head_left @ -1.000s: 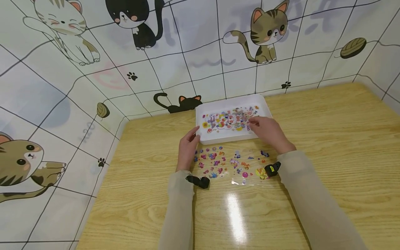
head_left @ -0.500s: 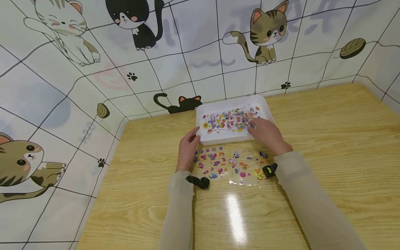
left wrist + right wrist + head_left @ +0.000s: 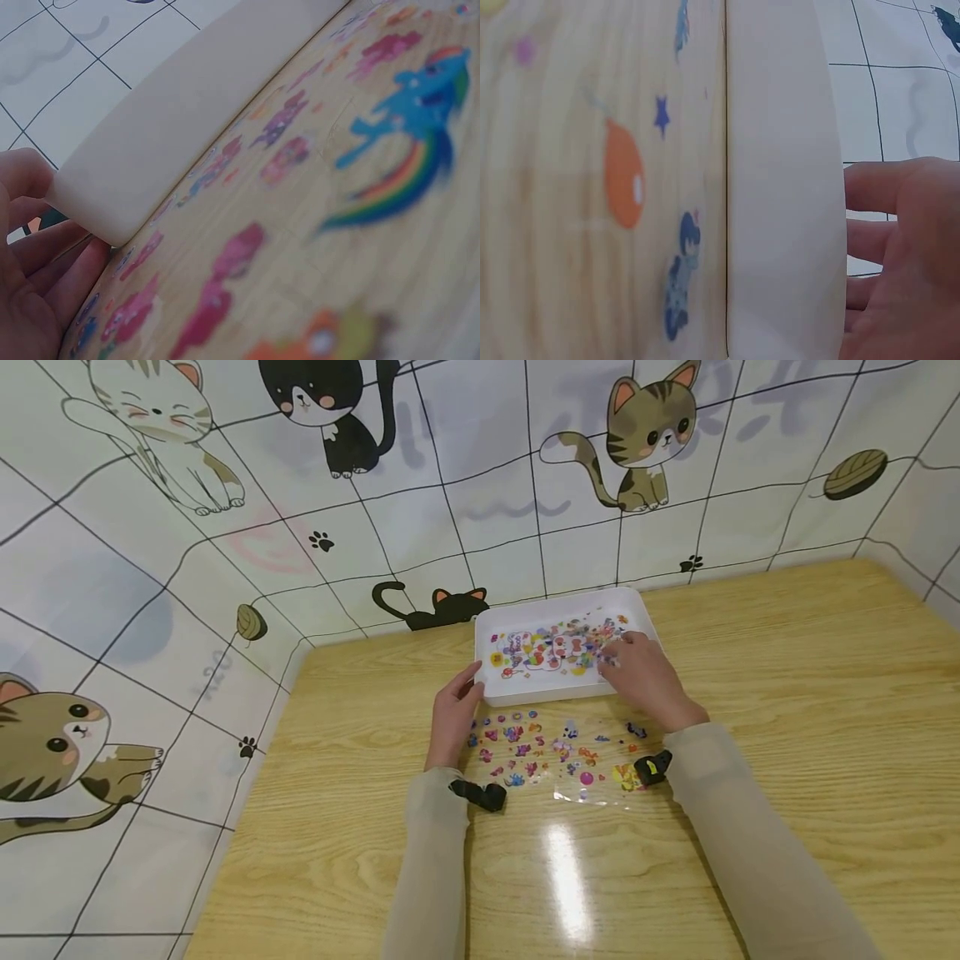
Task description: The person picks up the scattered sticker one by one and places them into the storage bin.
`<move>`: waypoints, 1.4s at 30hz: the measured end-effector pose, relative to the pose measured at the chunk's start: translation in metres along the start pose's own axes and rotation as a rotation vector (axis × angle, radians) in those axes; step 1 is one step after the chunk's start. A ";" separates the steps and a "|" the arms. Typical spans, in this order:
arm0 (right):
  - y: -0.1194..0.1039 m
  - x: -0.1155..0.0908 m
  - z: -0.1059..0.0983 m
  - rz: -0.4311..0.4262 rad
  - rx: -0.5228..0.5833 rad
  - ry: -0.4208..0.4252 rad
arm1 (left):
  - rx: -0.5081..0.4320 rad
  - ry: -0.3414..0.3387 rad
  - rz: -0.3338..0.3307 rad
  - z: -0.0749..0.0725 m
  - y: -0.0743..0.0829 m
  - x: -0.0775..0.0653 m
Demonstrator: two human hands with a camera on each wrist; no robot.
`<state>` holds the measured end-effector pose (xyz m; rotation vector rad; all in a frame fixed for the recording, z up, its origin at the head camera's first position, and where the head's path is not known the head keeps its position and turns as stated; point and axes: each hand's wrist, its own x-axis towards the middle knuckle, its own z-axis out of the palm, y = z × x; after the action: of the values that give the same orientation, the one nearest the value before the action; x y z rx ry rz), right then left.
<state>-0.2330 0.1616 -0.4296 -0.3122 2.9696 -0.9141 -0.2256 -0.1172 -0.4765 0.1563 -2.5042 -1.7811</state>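
A white tray (image 3: pixel 551 695) holds many small colourful sticker-like pieces (image 3: pixel 566 647), some heaped toward its right side. My left hand (image 3: pixel 453 718) grips the tray's near left corner; in the left wrist view its fingers (image 3: pixel 30 176) bend against that corner. Over the right part of the tray is my right hand (image 3: pixel 645 677), fingertips bent down among the pieces. The right wrist view shows its fingers (image 3: pixel 870 240) reaching behind the tray wall (image 3: pixel 784 187), which hides the tips. Whether they pinch a piece is not visible.
Clear sticker sheets with cartoon ponies (image 3: pixel 513 735) and other figures (image 3: pixel 587 778) lie on the wooden table (image 3: pixel 337 860) before the tray. A cat-patterned tiled wall (image 3: pixel 487 485) stands close behind the tray. Black wrist cameras (image 3: pixel 491 797) sit near the sheets.
My right hand has dipped slightly lower into the pieces, its fingertips bending further down. The left hand stays at the corner. The head view has shifted a little.
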 end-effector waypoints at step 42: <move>0.005 0.000 -0.021 -0.131 0.360 -0.160 | -0.015 -0.151 -0.003 -0.003 0.003 0.000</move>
<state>-0.2355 0.1776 -0.4154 -0.5408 2.5999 -1.3397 -0.2259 -0.1188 -0.4726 0.0251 -2.5909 -1.8798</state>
